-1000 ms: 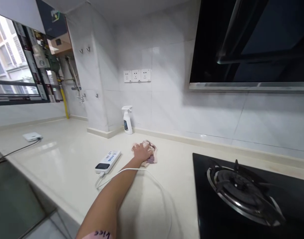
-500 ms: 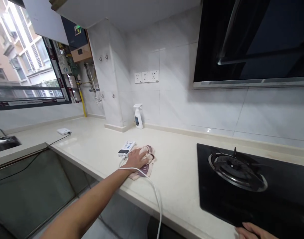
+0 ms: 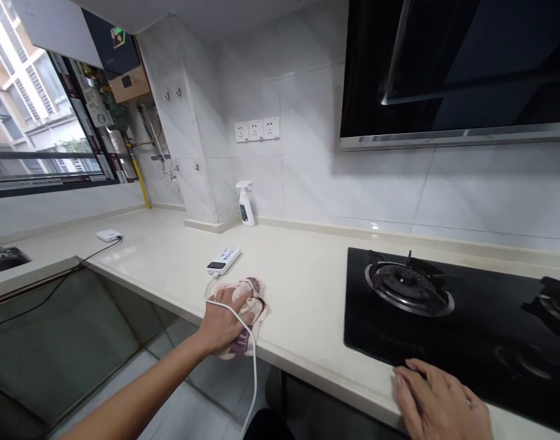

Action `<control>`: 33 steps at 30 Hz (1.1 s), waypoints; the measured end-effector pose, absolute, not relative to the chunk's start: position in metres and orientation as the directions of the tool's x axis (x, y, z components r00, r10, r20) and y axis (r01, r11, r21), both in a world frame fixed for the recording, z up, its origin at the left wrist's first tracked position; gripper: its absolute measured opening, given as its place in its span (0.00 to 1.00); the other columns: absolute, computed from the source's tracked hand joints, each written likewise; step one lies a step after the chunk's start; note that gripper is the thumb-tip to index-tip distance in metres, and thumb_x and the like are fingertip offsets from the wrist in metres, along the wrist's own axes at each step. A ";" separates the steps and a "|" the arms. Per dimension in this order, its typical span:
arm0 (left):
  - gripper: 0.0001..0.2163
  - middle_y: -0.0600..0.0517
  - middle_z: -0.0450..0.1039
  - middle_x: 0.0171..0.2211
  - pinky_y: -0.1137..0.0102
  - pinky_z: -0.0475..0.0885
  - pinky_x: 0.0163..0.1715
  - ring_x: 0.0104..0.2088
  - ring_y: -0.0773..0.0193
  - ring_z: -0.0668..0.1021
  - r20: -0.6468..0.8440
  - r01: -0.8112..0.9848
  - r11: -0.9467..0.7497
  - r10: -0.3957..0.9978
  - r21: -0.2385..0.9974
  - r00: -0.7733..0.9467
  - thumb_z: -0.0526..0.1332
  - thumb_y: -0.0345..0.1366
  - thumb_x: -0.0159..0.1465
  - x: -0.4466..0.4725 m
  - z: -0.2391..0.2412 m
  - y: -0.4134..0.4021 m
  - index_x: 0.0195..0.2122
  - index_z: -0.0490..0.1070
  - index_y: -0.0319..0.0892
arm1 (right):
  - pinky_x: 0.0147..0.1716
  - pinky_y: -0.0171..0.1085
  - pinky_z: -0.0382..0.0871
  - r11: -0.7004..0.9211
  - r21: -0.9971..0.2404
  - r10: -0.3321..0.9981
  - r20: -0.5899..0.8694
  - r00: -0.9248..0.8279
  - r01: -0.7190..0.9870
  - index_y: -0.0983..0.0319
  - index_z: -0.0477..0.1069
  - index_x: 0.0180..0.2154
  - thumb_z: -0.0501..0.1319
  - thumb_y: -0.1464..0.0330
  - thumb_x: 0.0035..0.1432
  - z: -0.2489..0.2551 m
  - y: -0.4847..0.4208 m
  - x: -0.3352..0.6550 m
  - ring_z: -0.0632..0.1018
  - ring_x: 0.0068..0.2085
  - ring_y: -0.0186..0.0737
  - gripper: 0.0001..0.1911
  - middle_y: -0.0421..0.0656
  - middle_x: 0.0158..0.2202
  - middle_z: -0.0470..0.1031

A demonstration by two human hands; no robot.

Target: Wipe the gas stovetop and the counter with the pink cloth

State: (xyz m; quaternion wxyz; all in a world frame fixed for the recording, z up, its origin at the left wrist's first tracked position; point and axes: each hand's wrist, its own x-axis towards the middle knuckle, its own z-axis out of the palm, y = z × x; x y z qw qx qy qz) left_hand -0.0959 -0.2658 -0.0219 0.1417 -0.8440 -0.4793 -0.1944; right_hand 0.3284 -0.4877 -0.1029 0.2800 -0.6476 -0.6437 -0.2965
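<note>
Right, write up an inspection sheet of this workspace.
Surface: pale countertop, glossy; black cooktop at right.
Job's things: patterned cloth, crumpled, partly past the front edge.
Clutter: white device near the cloth; small white box farther left; spray bottle upright at the back.
Grips: bare hands; left grip on the cloth, right grip at the cooktop's front edge.
Cables: white cable from the device, over left grip, down past the counter; black cable from the box, over the edge.
Surroundings: three wall sockets, nothing plugged in; range hood above the cooktop.
</note>
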 end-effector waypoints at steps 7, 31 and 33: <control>0.22 0.42 0.70 0.60 0.44 0.70 0.57 0.58 0.42 0.72 0.470 0.787 -0.616 0.687 -0.028 0.555 0.60 0.51 0.67 -0.003 -0.030 -0.319 0.61 0.72 0.56 | 0.48 0.50 0.63 -0.046 -0.001 0.587 0.809 0.028 0.999 0.55 0.81 0.42 0.59 0.59 0.68 -0.096 -0.483 0.315 0.79 0.46 0.50 0.12 0.47 0.47 0.82; 0.21 0.47 0.76 0.56 0.58 0.78 0.51 0.52 0.55 0.79 0.518 0.378 -0.575 0.818 0.726 0.251 0.56 0.55 0.68 0.001 0.003 -0.309 0.56 0.73 0.49 | 0.64 0.72 0.55 0.194 -0.262 0.899 0.433 -0.065 0.945 0.46 0.66 0.66 0.66 0.44 0.62 -0.029 -0.414 0.168 0.56 0.72 0.74 0.35 0.50 0.73 0.59; 0.21 0.48 0.77 0.54 0.57 0.78 0.51 0.52 0.55 0.80 0.553 0.482 -0.603 0.791 0.636 0.260 0.55 0.54 0.69 -0.005 0.000 -0.292 0.55 0.74 0.49 | 0.63 0.70 0.56 0.213 -0.236 0.906 0.411 -0.101 0.948 0.48 0.68 0.63 0.64 0.45 0.64 -0.024 -0.408 0.164 0.59 0.69 0.71 0.31 0.50 0.69 0.65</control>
